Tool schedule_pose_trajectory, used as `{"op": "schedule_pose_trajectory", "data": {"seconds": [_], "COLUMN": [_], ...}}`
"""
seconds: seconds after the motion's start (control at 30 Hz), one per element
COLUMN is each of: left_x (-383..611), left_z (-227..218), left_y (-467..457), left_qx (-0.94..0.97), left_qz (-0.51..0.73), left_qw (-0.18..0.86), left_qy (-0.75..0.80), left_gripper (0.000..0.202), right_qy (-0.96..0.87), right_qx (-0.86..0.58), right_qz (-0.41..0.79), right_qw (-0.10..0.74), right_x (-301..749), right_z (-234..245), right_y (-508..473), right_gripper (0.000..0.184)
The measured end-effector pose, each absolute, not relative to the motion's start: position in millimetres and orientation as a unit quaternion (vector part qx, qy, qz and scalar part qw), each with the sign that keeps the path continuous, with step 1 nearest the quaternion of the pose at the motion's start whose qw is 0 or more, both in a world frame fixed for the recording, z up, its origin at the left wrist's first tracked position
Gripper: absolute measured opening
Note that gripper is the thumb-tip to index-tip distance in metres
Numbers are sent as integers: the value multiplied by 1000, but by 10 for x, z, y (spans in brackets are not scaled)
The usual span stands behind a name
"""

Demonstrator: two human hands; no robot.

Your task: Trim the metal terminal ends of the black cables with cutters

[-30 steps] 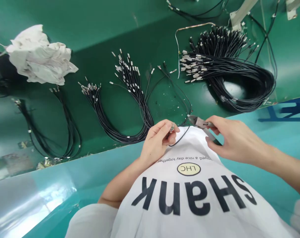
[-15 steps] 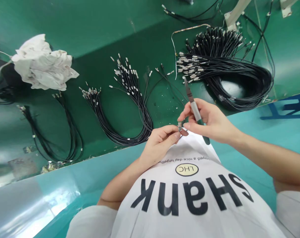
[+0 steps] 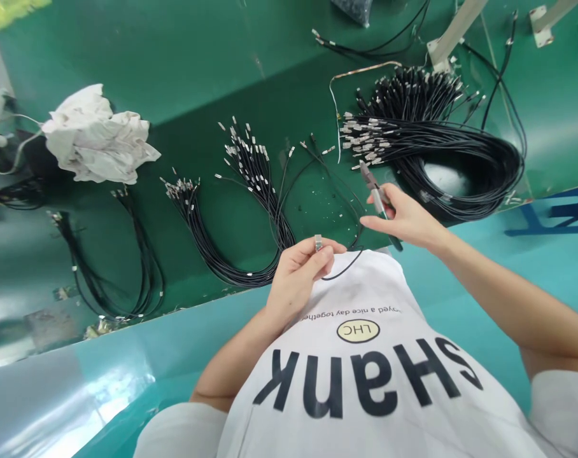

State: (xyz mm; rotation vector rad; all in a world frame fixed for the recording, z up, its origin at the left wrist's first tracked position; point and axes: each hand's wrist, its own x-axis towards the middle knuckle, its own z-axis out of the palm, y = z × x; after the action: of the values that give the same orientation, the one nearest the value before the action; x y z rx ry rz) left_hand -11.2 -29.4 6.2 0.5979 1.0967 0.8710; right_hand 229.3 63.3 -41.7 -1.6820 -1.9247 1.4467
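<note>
Between thumb and forefinger, my left hand (image 3: 296, 273) pinches a small metal connector (image 3: 318, 242) at the end of a black cable (image 3: 344, 272), just above my shirt. The cable runs out from under the fingers and curves up toward the table edge. My right hand (image 3: 406, 216) is wrapped round a pair of pliers (image 3: 377, 202), whose jaws point up and away toward the cable bundle. The hands are apart, and the plier jaws do not touch the connector.
On the green table (image 3: 184, 121), a large coil of black cables (image 3: 465, 137) lies at right. A curved cable bundle (image 3: 265, 216) lies in the middle, with a smaller bundle (image 3: 140, 267) at left. A crumpled white cloth (image 3: 100, 137) sits far left. White table legs (image 3: 454, 32) stand at upper right.
My hands have moved apart. The left hand has shifted left with the connector, and the right hand has drawn right and slightly up with the pliers.
</note>
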Motion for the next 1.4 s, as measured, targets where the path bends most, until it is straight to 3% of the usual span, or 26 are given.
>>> {"op": "schedule_pose_trajectory", "data": {"seconds": [0.07,0.1,0.2,0.3,0.43,0.57,0.67,0.77,0.9,1.2,1.4], "left_x": [-163,-189,-260,-320,-367,-341,-301,-300,-362,-338,-385], "left_z": [59,53,31,38,109,158,157,164,192,182,-11], "left_y": [-271,-257,-214,-183,-140,-75,-40,-28,-28,-13,-82], "left_qx": [263,258,252,294,438,528,536,509,458,408,403], "left_qz": [410,419,438,432,378,342,356,348,377,435,429], "left_qw": [716,712,698,669,583,530,535,568,595,547,615], "left_qy": [500,501,508,528,570,569,548,545,542,587,524], "left_gripper": [25,28,34,32,32,30,29,29,28,23,39], "right_qy": [-651,-642,-634,-639,-679,-727,-707,-655,-669,-697,-678], "right_qx": [-666,-682,-702,-704,-655,-496,-349,-306,-330,-371,-362], "right_qz": [365,348,323,311,328,470,605,675,649,601,624], "right_qw": [-6,-21,-32,-21,33,71,110,148,150,119,140], "right_x": [2488,2568,2706,2707,2518,2086,1735,1518,1462,1499,1503], "right_z": [-794,-973,-1358,-1441,-1172,-677,-321,-111,-44,-66,2], "right_y": [719,746,776,779,740,497,257,117,83,61,134], "right_gripper": [69,74,84,86,75,50,51,29,29,29,31]}}
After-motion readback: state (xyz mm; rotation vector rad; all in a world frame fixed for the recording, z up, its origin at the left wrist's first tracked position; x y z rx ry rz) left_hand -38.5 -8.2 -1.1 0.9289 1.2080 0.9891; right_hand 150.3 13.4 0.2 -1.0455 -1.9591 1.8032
